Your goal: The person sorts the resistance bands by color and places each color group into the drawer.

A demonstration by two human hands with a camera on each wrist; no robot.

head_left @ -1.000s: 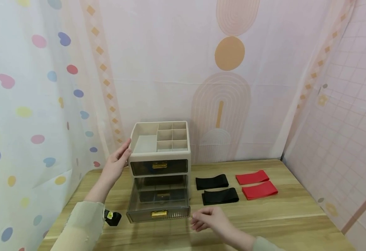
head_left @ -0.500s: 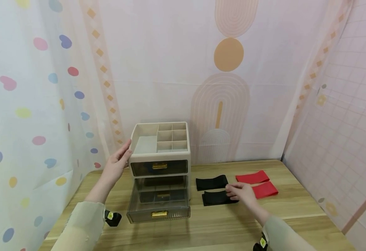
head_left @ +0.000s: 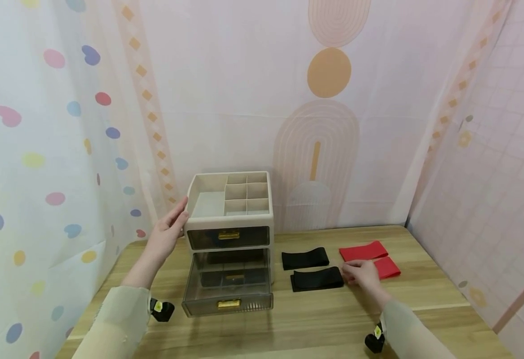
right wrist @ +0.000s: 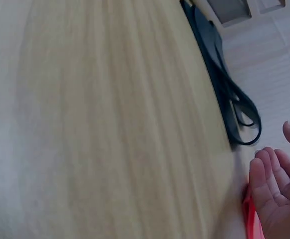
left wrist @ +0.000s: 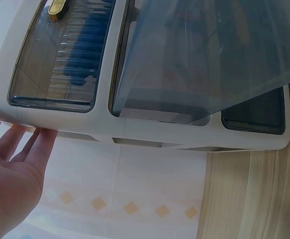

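Observation:
A beige desk organizer (head_left: 228,234) with two smoky drawers stands on the wooden table (head_left: 315,319); its lower drawer (head_left: 228,294) is pulled out. My left hand (head_left: 169,232) lies flat and open against the organizer's upper left side, also seen in the left wrist view as left hand (left wrist: 10,169) beside the organizer (left wrist: 150,137). Right of the organizer lie two black bands (head_left: 317,279) and two red bands (head_left: 362,251). My right hand (head_left: 362,273) sits at the left end of the near red band (head_left: 389,268), fingers relaxed; the right wrist view shows the right hand (right wrist: 274,184) just above the red edge (right wrist: 249,219).
Patterned curtains hang close behind and to the left, and a pink gridded wall (head_left: 490,199) stands to the right. The organizer's top tray (head_left: 228,197) has several small compartments. Bare tabletop runs along the front edge.
My right hand moved from in front of the open drawer, right past the near black band, to the near red band. The left hand stayed on the organizer.

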